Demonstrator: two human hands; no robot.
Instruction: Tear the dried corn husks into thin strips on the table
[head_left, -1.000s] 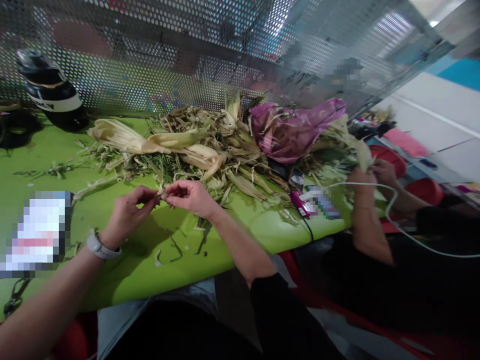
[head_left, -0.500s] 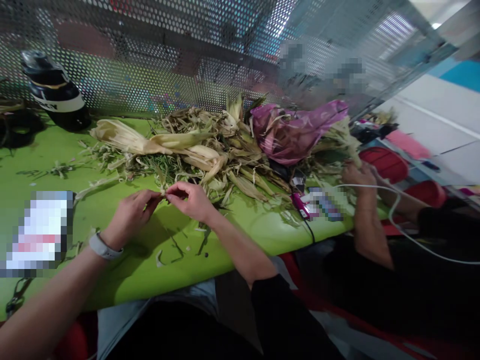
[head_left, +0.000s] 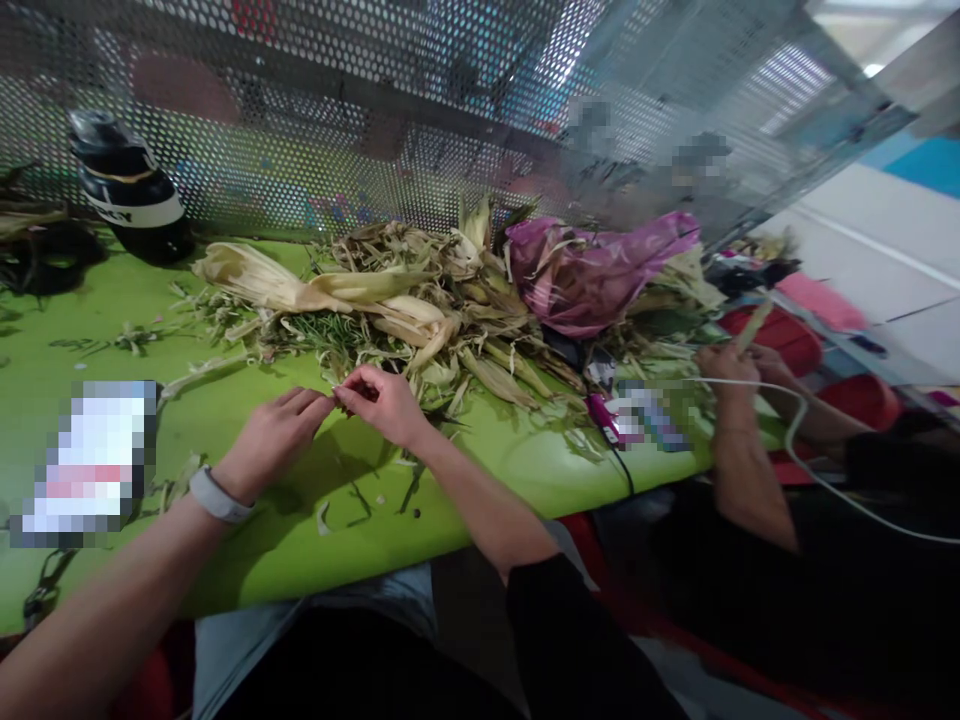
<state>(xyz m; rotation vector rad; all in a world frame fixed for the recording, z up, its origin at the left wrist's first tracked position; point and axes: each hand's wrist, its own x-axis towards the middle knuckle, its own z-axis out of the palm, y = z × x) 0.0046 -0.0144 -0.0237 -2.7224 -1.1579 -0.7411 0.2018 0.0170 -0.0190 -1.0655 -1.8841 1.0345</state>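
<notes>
Over the near edge of a heap of dried corn husks (head_left: 480, 300), my two hands meet fingertip to fingertip. My left hand (head_left: 289, 432), with a pale band on its wrist, is closed, its fingers pinched together. From the right, my right hand (head_left: 382, 405) is closed too, thumb and forefinger curled into a loop against the left fingertips. Whatever sits between them is small and mostly covered by the fingers. Behind the hands lie green shreds (head_left: 326, 335) and a long pale husk (head_left: 255, 280).
A dark bottle (head_left: 131, 190) stands at the back left, a phone (head_left: 94, 455) at the left. A pink plastic bag (head_left: 592, 275) rests on the heap beneath a perforated metal screen (head_left: 315, 120). At right, a co-worker's hands (head_left: 731, 365) hold a pale husk piece; a white cable (head_left: 795, 400) crosses there.
My left fingers have closed in toward the right ones, covering the small pale piece seen between them before. The co-worker's hands now hold a husk piece upright. The view has shifted slightly.
</notes>
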